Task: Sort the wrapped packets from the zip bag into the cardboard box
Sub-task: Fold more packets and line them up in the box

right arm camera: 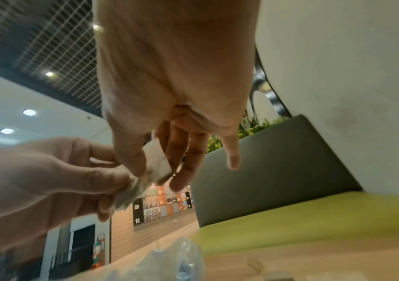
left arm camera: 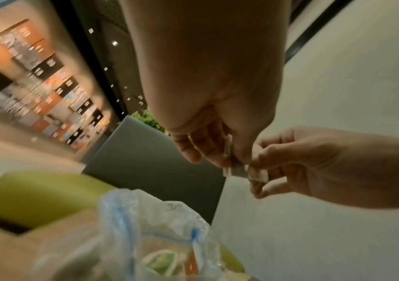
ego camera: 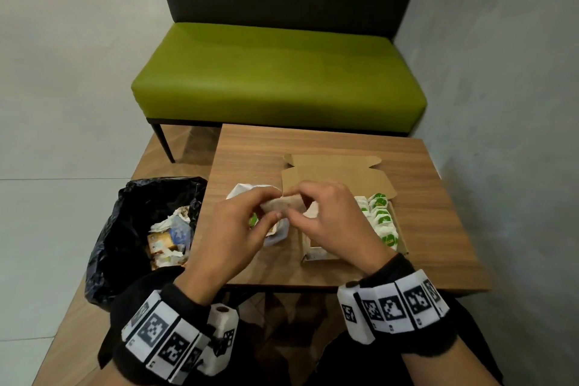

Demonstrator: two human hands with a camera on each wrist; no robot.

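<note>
Fingers [ego camera: 275, 214] of both hands are pinched on one small pale wrapped packet [ego camera: 282, 204], held in the air between them above the counter [ego camera: 423, 197]. The left hand [ego camera: 233, 235] nips its left end between thumb and forefinger; the right hand [ego camera: 332, 219] nips the other end the same way, and the right wrist view shows that hand's remaining fingers [right arm camera: 232, 152] hanging straight and loose. In the left wrist view the packet [left arm camera: 238, 168] shows as a crumpled whitish strip between the two thumbs.

Under the left hand lies the zip bag [ego camera: 275, 233], clear plastic with a blue seal, crumpled on the counter with green-labelled packets inside; the left wrist view shows its open mouth [left arm camera: 159, 218] right below the hands. Just right of it sits the cardboard box [ego camera: 341, 178], its lid flap folded back flat. A row of packets with green labels [ego camera: 383, 218] stands on edge along the box's right side, partly hidden by the right hand.

A bin lined with a black bag [ego camera: 131, 229] stands to the left of the counter, holding torn wrappers. A green bench seat [ego camera: 279, 78] stands beyond the counter.
</note>
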